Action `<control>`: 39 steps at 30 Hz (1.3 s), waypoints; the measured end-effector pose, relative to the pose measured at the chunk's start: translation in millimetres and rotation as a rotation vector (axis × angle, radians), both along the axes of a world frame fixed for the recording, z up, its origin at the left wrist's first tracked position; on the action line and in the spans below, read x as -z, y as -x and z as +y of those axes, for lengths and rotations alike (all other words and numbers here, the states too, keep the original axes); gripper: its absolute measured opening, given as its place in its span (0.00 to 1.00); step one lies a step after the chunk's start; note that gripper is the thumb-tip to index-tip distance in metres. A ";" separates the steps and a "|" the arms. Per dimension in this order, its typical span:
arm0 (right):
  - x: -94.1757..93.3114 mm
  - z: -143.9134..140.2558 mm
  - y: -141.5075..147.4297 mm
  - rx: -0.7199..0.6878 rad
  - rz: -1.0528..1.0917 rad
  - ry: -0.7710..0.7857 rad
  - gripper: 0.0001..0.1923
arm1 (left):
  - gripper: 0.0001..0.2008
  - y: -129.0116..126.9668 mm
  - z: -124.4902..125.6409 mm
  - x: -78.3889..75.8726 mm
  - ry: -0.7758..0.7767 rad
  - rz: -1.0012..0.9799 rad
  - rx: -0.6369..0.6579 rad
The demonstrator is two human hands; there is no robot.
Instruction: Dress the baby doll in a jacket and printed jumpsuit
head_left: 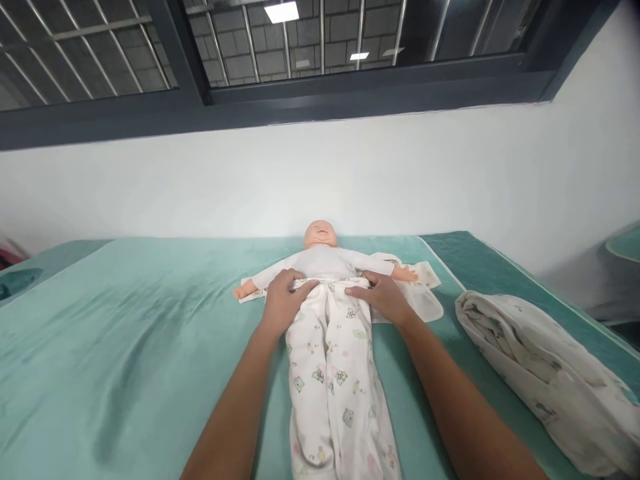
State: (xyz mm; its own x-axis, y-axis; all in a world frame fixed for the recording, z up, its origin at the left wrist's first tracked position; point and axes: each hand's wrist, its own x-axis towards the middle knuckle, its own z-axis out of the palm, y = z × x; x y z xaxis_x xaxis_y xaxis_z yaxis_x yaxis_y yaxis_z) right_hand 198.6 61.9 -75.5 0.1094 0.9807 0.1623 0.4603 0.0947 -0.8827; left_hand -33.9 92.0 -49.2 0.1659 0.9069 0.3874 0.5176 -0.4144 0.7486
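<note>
From far off, I see my left hand (284,301) and right hand (386,295) half curled, holding the top of the pants (345,373), which lie on the sheet (175,333), below the doll (323,261)'s chest.

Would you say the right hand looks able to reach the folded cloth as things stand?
Probably yes: nothing tall stands between the right hand and the cloth, though the hand would first have to leave the trousers.

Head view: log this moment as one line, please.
Left hand: on waistband; right hand: on waistband; patterned trousers: below white top; doll: on its back, arms spread; folded cloth: at right
</note>
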 end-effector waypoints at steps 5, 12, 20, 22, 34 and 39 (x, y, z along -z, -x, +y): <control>6.1 -2.7 6.1 0.140 -0.096 -0.107 0.27 | 0.16 16.9 -34.4 11.5 0.076 -0.044 0.015; 11.4 -6.6 9.8 0.142 -0.104 -0.141 0.25 | 0.13 28.3 -55.8 21.3 0.200 -0.072 0.086; 15.9 -41.1 16.9 0.166 -0.183 -0.213 0.26 | 0.15 24.2 -55.2 26.2 0.191 -0.009 0.025; 16.2 -51.6 21.5 0.165 -0.182 -0.217 0.28 | 0.12 24.1 -55.2 27.2 0.163 -0.004 0.015; 10.4 -69.1 15.4 -0.155 0.012 0.066 0.16 | 0.17 20.5 -54.9 34.2 0.197 -0.174 0.000; 2.4 -55.4 18.6 -0.099 0.049 0.077 0.17 | 0.22 12.1 -42.7 28.7 0.266 -0.217 -0.016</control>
